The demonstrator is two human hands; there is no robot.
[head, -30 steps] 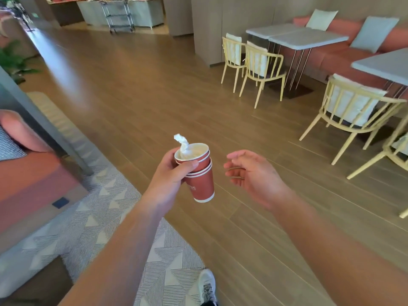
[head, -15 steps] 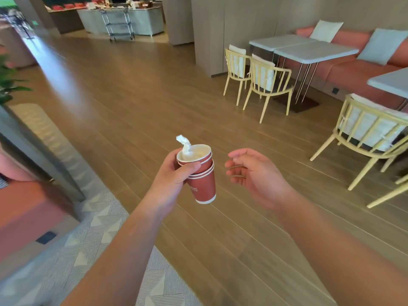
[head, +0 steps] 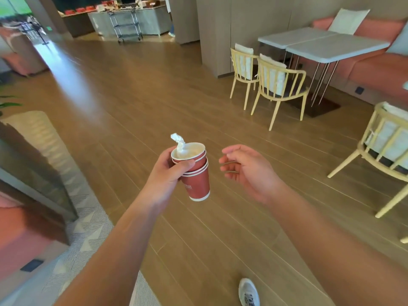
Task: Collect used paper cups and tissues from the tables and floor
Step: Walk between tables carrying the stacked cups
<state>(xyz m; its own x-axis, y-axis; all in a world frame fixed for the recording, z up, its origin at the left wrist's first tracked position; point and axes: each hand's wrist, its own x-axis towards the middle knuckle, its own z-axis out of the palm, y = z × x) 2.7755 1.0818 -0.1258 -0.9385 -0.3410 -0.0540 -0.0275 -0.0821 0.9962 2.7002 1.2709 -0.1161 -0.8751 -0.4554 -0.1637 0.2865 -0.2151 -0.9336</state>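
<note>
The stack of red paper cups [head: 195,173] is in my left hand [head: 170,173], thumb across the front just under the top rim and fingers wrapped behind, held out over the wooden floor [head: 132,96] with a twist of white tissue [head: 179,142] poking up out of the top cup. My right hand [head: 247,171] floats just beside it, not touching, fingers loosely curled on nothing. Over the last second the grip has not altered; what moved is the room: the pair of grey tables [head: 324,44] and the yellow chairs [head: 273,82] at their near edge have slid lower and closer in view, and the patterned rug [head: 72,217] has dropped back on my left. I take that as me walking on toward the next tables with a free hand ready. I cannot see any cup or tissue on those tabletops from here, though the far edge is cut by cushions. How many cups are nested is hard to count, and my shoe [head: 249,292] is clipped by the bottom of the view.
</note>
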